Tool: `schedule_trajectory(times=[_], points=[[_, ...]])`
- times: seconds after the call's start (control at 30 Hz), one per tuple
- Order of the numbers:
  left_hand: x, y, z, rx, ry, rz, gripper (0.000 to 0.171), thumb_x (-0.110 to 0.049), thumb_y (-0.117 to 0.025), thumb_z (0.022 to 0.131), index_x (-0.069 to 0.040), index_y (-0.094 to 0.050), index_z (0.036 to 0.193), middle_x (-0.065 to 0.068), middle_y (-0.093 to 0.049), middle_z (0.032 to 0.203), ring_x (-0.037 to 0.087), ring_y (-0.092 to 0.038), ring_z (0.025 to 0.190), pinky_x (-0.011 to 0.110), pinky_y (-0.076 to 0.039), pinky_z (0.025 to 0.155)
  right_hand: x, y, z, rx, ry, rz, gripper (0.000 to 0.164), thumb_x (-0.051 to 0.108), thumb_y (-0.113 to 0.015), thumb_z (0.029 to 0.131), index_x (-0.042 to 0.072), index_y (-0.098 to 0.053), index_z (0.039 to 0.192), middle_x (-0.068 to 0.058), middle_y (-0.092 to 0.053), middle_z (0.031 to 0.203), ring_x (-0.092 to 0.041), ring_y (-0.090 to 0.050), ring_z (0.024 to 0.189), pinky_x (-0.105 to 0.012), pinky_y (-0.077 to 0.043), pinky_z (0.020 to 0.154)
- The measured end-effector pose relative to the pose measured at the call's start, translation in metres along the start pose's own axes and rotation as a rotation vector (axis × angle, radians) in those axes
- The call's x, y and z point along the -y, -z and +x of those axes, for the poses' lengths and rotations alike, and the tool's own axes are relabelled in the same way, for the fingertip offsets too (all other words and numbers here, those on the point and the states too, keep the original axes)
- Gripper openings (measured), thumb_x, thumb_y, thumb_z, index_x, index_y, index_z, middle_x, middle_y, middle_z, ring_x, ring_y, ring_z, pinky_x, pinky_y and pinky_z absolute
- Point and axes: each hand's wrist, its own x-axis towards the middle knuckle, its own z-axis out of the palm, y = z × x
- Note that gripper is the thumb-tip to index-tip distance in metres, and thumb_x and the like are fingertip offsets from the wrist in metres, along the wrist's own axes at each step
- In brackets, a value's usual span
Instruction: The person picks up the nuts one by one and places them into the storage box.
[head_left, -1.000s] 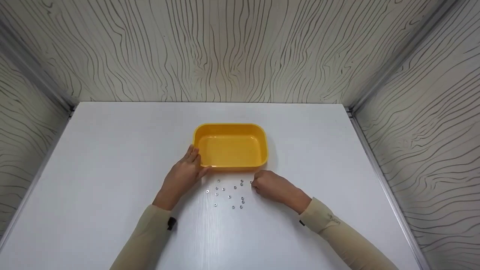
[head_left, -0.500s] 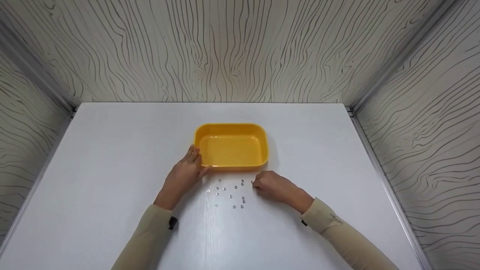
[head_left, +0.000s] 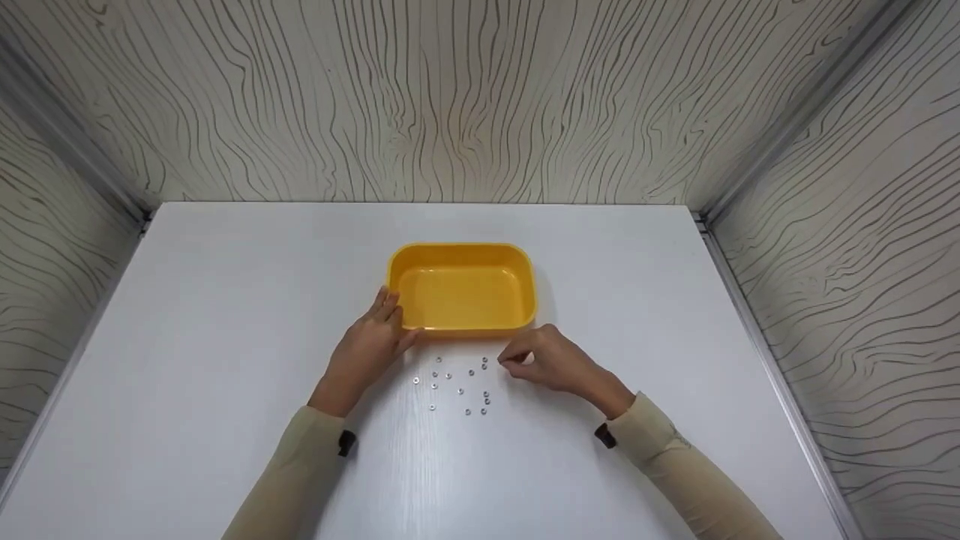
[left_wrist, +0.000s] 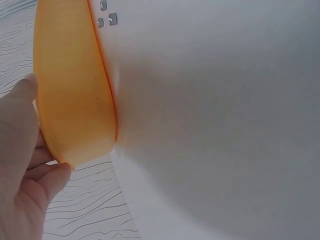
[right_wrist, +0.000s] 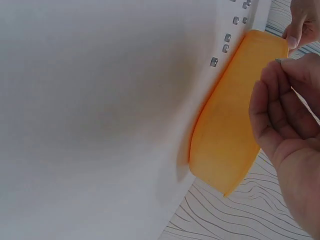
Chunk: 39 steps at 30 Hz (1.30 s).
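A yellow plastic bin (head_left: 461,296) stands on the white table, its inside visible from above. My left hand (head_left: 364,360) holds its near left corner, the thumb at the front rim and the fingers at the left side. To the right of the scattered nuts, my right hand (head_left: 559,364) pinches a small metal nut (right_wrist: 278,60) between thumb and forefinger; only a bit of it shows in the right wrist view. Several small metal nuts (head_left: 460,391) lie loose on the table in front of the bin, between my hands.
The white table (head_left: 225,300) reaches back to a wood-grain patterned panel (head_left: 450,97). Similar panels and metal rails (head_left: 765,300) border the sides.
My right hand has lifted and turned slightly, with the nut from the table now between its fingertips. The left hand stays at the bin's corner.
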Motion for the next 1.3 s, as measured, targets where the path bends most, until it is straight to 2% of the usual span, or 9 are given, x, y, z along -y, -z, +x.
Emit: schedule_trajectory(times=[0.23,0.4,0.5,0.6,0.73,0.93,1.13,1.23,1.3], points=[[0.0,0.0,0.0,0.005,0.007,-0.01,0.048,-0.037,-0.073,0.098,0.01,-0.069,0.109,0.031,-0.065,0.14,0.046,-0.059,0.138,0.049,-0.061,0.098,0.004,0.008,0.004,-0.028,-0.078,0.085,0.014,0.011,-0.074,0.096,0.011,-0.085,0.105,-0.004,-0.083,0.097,-0.007,-0.064,0.08,-0.026,-0.06,0.077],[-0.001,-0.001,0.0,0.006,0.009,-0.013,0.048,-0.037,-0.073,0.099,0.01,-0.069,0.109,0.03,-0.065,0.14,0.045,-0.058,0.139,0.049,-0.061,0.099,0.004,0.021,0.006,-0.155,-0.113,0.156,0.014,0.012,-0.076,0.095,0.009,-0.084,0.106,-0.005,-0.083,0.101,-0.01,-0.072,0.086,-0.028,-0.064,0.081],[-0.001,-0.001,0.0,0.009,0.01,-0.017,0.047,-0.037,-0.072,0.1,0.009,-0.069,0.11,0.03,-0.065,0.141,0.045,-0.058,0.14,0.049,-0.06,0.1,0.004,0.031,0.007,-0.227,-0.143,0.224,0.014,0.014,-0.078,0.095,0.01,-0.084,0.106,-0.003,-0.083,0.102,-0.012,-0.074,0.089,-0.025,-0.064,0.083],[-0.002,-0.001,0.0,0.011,0.014,-0.02,0.048,-0.038,-0.071,0.1,0.009,-0.069,0.11,0.03,-0.065,0.141,0.045,-0.058,0.14,0.05,-0.059,0.102,0.003,0.039,0.01,-0.265,-0.187,0.298,0.016,0.02,-0.08,0.094,0.012,-0.084,0.107,-0.005,-0.083,0.103,-0.012,-0.073,0.087,-0.02,-0.063,0.081],[-0.002,0.0,0.0,0.007,0.021,-0.026,0.048,-0.039,-0.071,0.1,0.008,-0.07,0.11,0.029,-0.065,0.142,0.046,-0.058,0.14,0.05,-0.06,0.101,0.0,0.048,0.019,-0.285,-0.24,0.415,0.022,0.024,-0.081,0.093,0.009,-0.083,0.109,-0.009,-0.083,0.106,-0.013,-0.074,0.088,-0.019,-0.063,0.082],[0.0,0.0,0.001,-0.024,-0.007,0.022,0.046,-0.038,-0.073,0.099,0.008,-0.07,0.105,0.029,-0.067,0.138,0.046,-0.062,0.135,0.048,-0.063,0.094,-0.009,0.055,0.038,-0.318,-0.291,0.547,0.024,0.022,-0.081,0.094,0.004,-0.082,0.109,-0.011,-0.083,0.104,-0.014,-0.078,0.089,-0.022,-0.065,0.086],[0.001,-0.002,0.0,-0.023,-0.01,0.019,0.046,-0.037,-0.073,0.099,0.008,-0.07,0.107,0.029,-0.068,0.137,0.045,-0.062,0.135,0.048,-0.062,0.096,-0.018,0.058,0.059,-0.331,-0.375,0.573,0.024,0.024,-0.079,0.096,0.003,-0.082,0.108,-0.011,-0.082,0.1,-0.033,-0.074,0.096,-0.019,-0.062,0.079],[0.001,-0.003,0.001,-0.011,-0.001,0.003,0.046,-0.037,-0.072,0.099,0.008,-0.07,0.106,0.029,-0.067,0.138,0.045,-0.061,0.137,0.049,-0.062,0.096,-0.022,0.06,0.069,-0.324,-0.459,0.582,0.02,0.023,-0.077,0.097,0.006,-0.083,0.105,-0.008,-0.081,0.097,-0.036,-0.073,0.098,-0.018,-0.06,0.075],[0.002,-0.003,0.001,-0.007,0.006,-0.003,0.045,-0.037,-0.072,0.1,0.008,-0.069,0.105,0.029,-0.067,0.139,0.045,-0.06,0.137,0.05,-0.062,0.097,-0.025,0.061,0.076,-0.311,-0.52,0.588,0.018,0.022,-0.076,0.098,0.007,-0.083,0.104,-0.006,-0.081,0.096,-0.033,-0.074,0.098,-0.018,-0.06,0.075]])
